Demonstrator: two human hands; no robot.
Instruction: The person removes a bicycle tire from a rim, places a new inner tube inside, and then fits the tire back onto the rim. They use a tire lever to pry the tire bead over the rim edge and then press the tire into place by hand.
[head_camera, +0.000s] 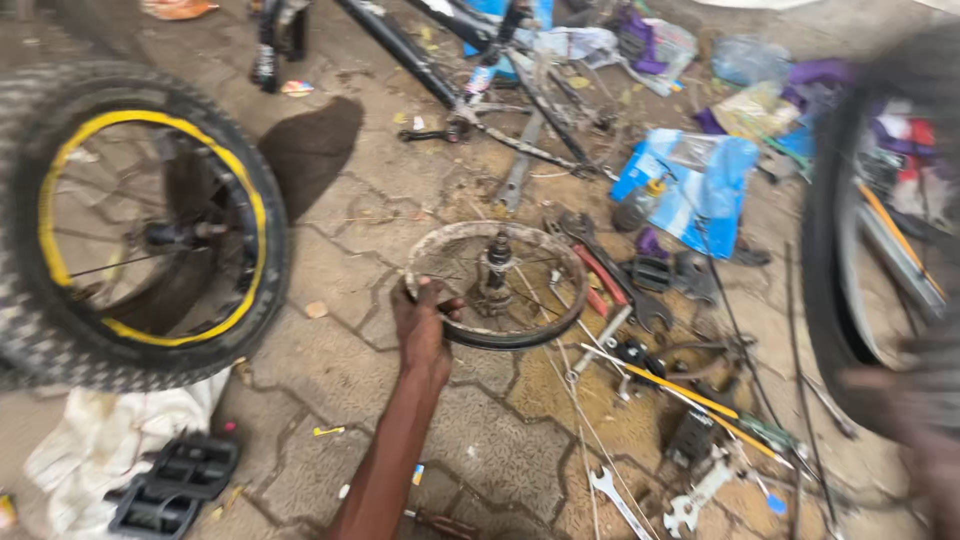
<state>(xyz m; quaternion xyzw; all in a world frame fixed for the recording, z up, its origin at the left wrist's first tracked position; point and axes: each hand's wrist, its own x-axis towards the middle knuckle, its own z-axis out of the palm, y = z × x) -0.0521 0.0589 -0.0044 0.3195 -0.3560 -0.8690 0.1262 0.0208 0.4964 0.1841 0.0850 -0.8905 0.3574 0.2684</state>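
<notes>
Left hand: left hand (421, 330) stretched forward on a straight arm, fingers clasped over the near rim of the small bare wheel (497, 283).
Right hand: right hand (915, 420) blurred at the right edge beside a large tyre (835, 250); its grasp cannot be told.
Wheel: rusty tyreless rim, thin spokes, dark hub upright, lying on the paving stones (330, 260) among wrenches (618, 500).
Nearby: yellow-rimmed knobby wheel (140, 225) to the left, well apart.

The small bare wheel rim (497, 286) I grip lies flat on the paving (spokes rusty, hub axle upright), tools just beside it.
</notes>
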